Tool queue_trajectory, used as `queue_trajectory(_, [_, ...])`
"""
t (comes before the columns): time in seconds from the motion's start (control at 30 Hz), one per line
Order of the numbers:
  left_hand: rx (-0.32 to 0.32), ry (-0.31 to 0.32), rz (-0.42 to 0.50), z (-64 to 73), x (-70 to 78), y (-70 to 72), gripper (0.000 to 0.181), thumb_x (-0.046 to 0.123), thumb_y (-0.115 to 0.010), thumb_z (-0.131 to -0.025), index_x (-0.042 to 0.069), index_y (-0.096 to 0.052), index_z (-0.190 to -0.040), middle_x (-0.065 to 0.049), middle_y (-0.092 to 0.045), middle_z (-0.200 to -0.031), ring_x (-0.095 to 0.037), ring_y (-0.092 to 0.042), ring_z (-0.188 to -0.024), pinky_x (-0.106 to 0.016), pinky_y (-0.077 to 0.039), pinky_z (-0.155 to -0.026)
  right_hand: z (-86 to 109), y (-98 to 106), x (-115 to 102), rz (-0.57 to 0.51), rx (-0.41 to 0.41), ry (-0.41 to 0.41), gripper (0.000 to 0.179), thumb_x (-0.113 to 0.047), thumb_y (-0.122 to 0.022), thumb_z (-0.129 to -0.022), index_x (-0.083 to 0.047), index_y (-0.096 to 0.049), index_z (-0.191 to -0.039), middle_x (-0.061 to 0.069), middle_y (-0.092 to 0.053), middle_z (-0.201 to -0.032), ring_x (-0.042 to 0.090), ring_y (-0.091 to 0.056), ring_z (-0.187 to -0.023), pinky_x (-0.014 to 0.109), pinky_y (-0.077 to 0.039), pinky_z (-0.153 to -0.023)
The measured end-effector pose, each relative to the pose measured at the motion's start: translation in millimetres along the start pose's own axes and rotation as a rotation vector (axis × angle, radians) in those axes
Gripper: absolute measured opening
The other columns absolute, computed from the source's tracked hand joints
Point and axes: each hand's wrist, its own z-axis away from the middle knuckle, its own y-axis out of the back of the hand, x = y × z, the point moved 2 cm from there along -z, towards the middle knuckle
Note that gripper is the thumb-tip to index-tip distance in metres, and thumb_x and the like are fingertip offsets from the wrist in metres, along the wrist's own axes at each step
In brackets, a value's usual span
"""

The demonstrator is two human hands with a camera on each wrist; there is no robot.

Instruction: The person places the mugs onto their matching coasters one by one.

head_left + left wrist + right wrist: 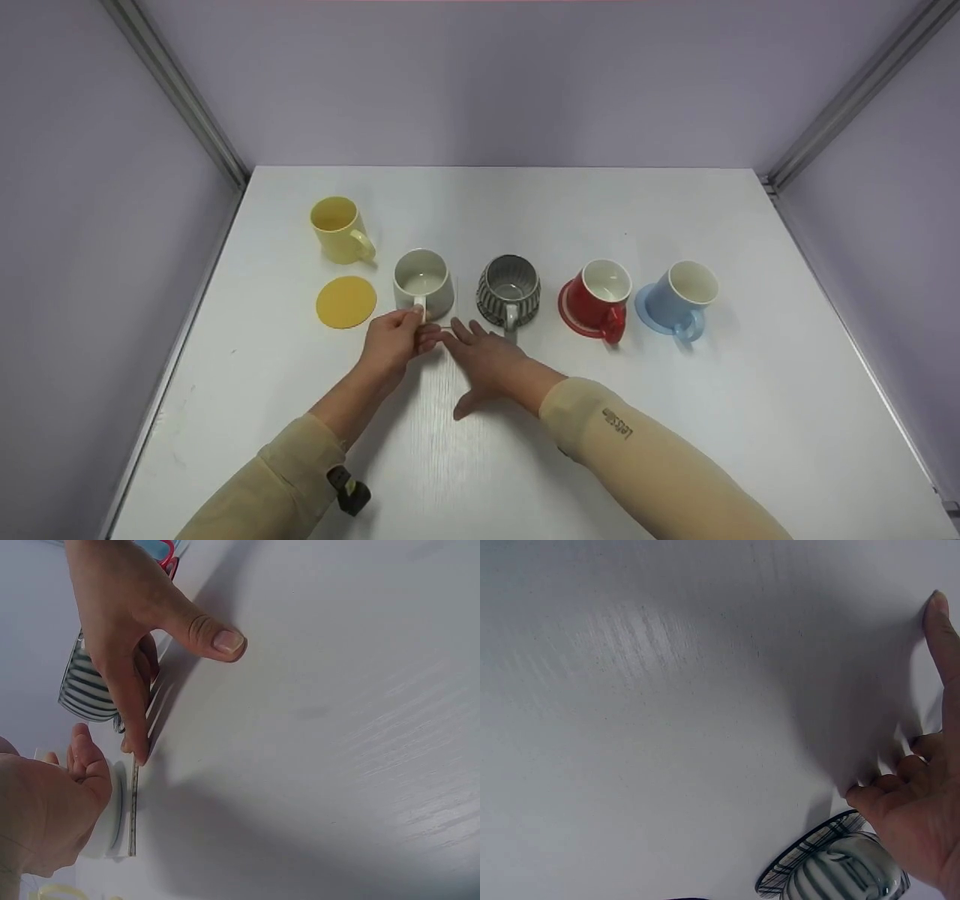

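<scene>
My left hand [394, 337] pinches the handle of a white mug [444, 296], which stands upright left of centre. Along the mug's base, the left wrist view shows the thin edge of a flat pale coaster [133, 814]. The fingertips of my right hand [491, 364] touch this edge at one end, its fingers straight and the thumb spread away. Just beyond the right hand is a grey striped mug [491, 307], with a checked coaster [791, 864] under it in the right wrist view.
A yellow mug [341, 244] stands at the back left, behind a round yellow coaster [346, 302]. To the right are a red mug [589, 304] on a red coaster [565, 315] and a light blue mug [667, 304] on a blue coaster [645, 313]. Walls enclose the white table [787, 420].
</scene>
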Motion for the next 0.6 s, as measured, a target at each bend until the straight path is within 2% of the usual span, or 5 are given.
queue_trajectory(0.27, [-0.008, -0.016, 0.023, 1.2, 0.2, 0.3, 0.036, 0.012, -0.051, -0.113, -0.021, -0.062, -0.122, -0.018, -0.075, -0.089, -0.017, -0.076, -0.076, -0.024, -0.064, -0.071, 0.6, 0.4, -0.7, -0.011, -0.009, 0.002, 0.126, -0.063, -0.091, -0.075, -0.012, -0.024, -0.169, 0.018, -0.016, -0.175, 0.045, -0.023, -0.157, 0.050, -0.031, -0.126])
queue_trajectory(0.6, [-0.012, -0.019, 0.008, 0.9, 0.2, 0.8, 0.036, 0.012, -0.050, -0.114, -0.021, -0.062, -0.121, -0.017, -0.075, -0.088, -0.017, -0.077, -0.077, -0.024, -0.063, -0.070, 0.2, 0.3, -0.6, 0.003, -0.003, 0.007, 0.127, -0.064, -0.090, -0.075, -0.010, -0.025, -0.169, 0.019, -0.017, -0.174, 0.046, -0.025, -0.156, 0.050, -0.032, -0.126])
